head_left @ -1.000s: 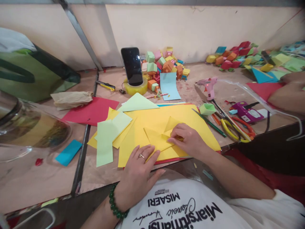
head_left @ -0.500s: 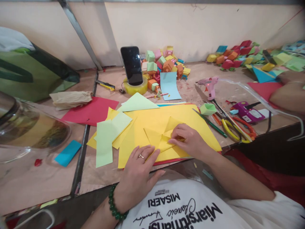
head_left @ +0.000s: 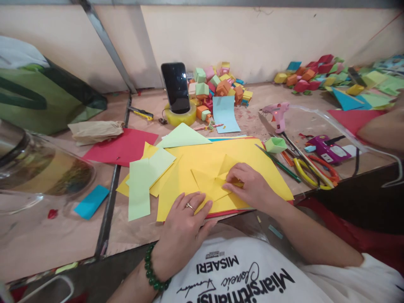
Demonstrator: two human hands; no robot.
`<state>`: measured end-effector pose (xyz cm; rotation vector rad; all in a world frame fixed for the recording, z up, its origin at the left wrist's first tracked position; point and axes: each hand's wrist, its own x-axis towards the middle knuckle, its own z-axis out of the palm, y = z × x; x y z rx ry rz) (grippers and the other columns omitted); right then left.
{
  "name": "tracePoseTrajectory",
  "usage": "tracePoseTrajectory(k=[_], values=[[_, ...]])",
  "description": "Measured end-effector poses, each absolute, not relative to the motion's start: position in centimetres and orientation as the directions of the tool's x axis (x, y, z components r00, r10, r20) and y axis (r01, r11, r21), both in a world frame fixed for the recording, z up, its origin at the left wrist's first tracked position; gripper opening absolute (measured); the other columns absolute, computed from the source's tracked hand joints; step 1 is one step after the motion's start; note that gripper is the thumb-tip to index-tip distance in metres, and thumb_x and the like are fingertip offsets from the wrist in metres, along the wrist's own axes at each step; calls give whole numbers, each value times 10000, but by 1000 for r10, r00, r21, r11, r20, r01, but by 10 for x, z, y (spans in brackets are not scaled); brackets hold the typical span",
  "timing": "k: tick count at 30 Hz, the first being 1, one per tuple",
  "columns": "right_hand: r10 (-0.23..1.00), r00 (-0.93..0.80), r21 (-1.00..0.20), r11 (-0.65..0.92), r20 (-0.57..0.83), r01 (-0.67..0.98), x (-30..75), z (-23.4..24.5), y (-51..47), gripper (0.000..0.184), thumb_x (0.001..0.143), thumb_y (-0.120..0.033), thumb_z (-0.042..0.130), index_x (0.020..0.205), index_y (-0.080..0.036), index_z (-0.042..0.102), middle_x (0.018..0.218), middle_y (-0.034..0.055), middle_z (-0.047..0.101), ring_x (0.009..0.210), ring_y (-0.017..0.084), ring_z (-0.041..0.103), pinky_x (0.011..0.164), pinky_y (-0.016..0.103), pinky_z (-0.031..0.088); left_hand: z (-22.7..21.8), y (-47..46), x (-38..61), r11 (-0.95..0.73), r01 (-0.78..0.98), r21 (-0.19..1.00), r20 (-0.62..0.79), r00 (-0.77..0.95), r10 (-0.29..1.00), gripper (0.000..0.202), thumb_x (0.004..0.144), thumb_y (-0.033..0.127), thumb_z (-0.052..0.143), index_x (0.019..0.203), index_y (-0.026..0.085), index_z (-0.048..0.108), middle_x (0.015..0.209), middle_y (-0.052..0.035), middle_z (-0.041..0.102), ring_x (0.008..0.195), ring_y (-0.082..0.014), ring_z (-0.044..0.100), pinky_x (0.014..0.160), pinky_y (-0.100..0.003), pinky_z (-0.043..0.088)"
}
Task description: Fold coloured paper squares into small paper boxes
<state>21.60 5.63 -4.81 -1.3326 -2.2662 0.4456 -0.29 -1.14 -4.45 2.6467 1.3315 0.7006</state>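
Observation:
A folded piece of yellow paper [head_left: 208, 182] lies on the large yellow sheets [head_left: 252, 153] in front of me. My right hand [head_left: 248, 185] pinches a raised fold of it between thumb and fingers. Flat on the near edge of the paper rests my left hand [head_left: 186, 219], its fingers stretched out, with a ring and a green bead bracelet. Light green strips [head_left: 139, 189] lie to the left of it, over smaller yellow pieces. The right fingers hide part of the folded paper.
Behind the sheets stand a phone [head_left: 175, 88] on a tape roll [head_left: 180, 115] and a heap of paper cubes [head_left: 221, 86]. A pink glue gun [head_left: 277, 115], scissors [head_left: 312, 172] and a green pencil [head_left: 279, 164] lie rightward. At far right is another person's arm [head_left: 383, 128]; a glass jar [head_left: 53, 164] is left.
Both my hands and the folded paper hold nearly the same place. The other person's arm at the far right has shifted slightly. The view has moved a little.

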Motion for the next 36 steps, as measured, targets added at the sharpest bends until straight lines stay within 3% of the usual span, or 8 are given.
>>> tracePoseTrajectory(k=[2, 9, 15, 21, 25, 29, 33, 36], values=[[893, -385, -467, 450, 233, 761, 211, -44, 53, 131, 797, -263, 638, 853, -207, 533, 866, 64, 615, 838, 223, 567, 706, 352, 479, -44, -11, -3, -620, 732, 283, 358, 518, 776, 234, 892, 280, 538, 1045, 153, 662, 1080, -129, 658, 999, -269, 582, 860, -476, 509], [907, -325, -381, 410, 268, 829, 194, -48, 38, 568, 686, -380, 704, 1159, -188, 454, 1130, 146, 568, 1056, 323, 523, 849, 485, 496, -43, -12, -1, -604, 754, 259, 337, 516, 788, 237, 901, 260, 517, 1040, 137, 664, 1075, -134, 660, 979, -273, 590, 852, -487, 507], [912, -348, -430, 409, 216, 805, 224, -56, 39, 511, 800, -242, 570, 1269, -162, 383, 1283, 172, 495, 1196, 309, 467, 1007, 522, 422, -43, -11, -3, -615, 745, 258, 333, 529, 781, 237, 906, 243, 494, 1044, 139, 656, 1078, -129, 664, 998, -271, 593, 867, -486, 498], [899, -381, -424, 437, 214, 793, 254, -56, 41, 420, 837, -136, 432, 1254, -182, 400, 1237, 160, 533, 1172, 286, 504, 977, 503, 451, -42, -12, -4, -607, 754, 251, 301, 536, 789, 249, 896, 260, 515, 1078, 150, 643, 1119, -130, 655, 1023, -278, 584, 881, -499, 495], [921, -255, -345, 351, 294, 870, 240, -47, 39, 346, 900, -291, 435, 1223, -169, 441, 1155, 174, 571, 1082, 317, 541, 903, 505, 470, -40, -12, -2, -610, 750, 257, 281, 546, 789, 233, 894, 246, 519, 1064, 147, 644, 1207, -143, 628, 1111, -288, 561, 945, -518, 460], [910, -261, -261, 351, 322, 899, 214, -44, 34, 537, 807, -468, 595, 1208, -137, 461, 1149, 191, 567, 1046, 346, 531, 866, 504, 473, -37, -6, 2, -605, 746, 280, 249, 552, 796, 187, 912, 203, 471, 964, 164, 647, 1158, -109, 658, 1075, -259, 582, 971, -506, 437], [915, -330, -280, 388, 232, 878, 220, -52, 36, 379, 826, -250, 532, 1189, -153, 476, 1119, 139, 590, 1035, 301, 530, 887, 469, 477, -34, -1, 7, -592, 765, 253, 231, 547, 805, 128, 895, 179, 504, 834, 167, 617, 1041, -82, 675, 969, -231, 594, 908, -444, 468], [897, -393, -314, 440, 203, 841, 239, -52, 40, 387, 766, -70, 456, 1134, -180, 507, 1103, 107, 609, 1034, 265, 547, 882, 427, 498, -33, 1, 14, -593, 788, 165, 238, 552, 799, 133, 862, 183, 555, 979, 144, 606, 902, -75, 660, 852, -223, 588, 775, -373, 502]])
